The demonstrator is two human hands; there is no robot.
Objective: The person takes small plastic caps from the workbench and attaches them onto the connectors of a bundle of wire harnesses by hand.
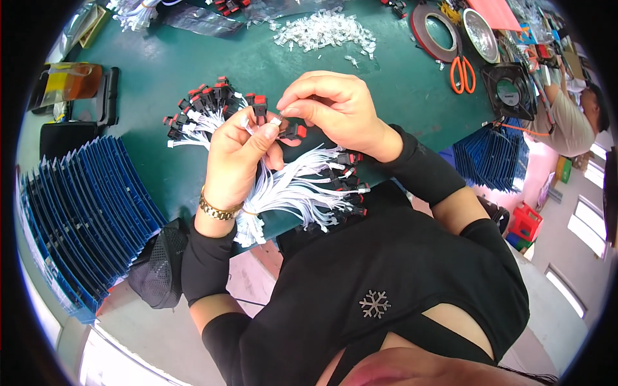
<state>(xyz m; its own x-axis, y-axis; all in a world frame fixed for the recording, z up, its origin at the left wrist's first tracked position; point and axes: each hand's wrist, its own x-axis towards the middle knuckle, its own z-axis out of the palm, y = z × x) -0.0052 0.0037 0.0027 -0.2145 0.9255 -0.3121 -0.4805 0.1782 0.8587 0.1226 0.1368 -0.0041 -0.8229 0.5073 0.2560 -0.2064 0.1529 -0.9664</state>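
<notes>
My left hand [233, 154] is closed on a cable with black-and-red switches [260, 105] and a small white connector [276, 120] sticking out between its fingers. Thumb and forefinger of my right hand [340, 110] are pinched at that connector; whatever small piece sits between them is too small to make out. Below the hands lies a tied bundle of white cables [290, 186] with black-and-red ends, fanned out to the right. Beyond my left wrist, a second group of white cables [203, 119] with similar red-and-black ends rests on the green table [154, 71].
A pile of small clear-white connectors [325, 31] lies at the far side. Tape rolls [432, 33], orange-handled scissors [462, 74] and a black fan [508, 90] are at right. Blue panels stand in rows at left [90, 219] and right. Another person [576, 119] sits at far right.
</notes>
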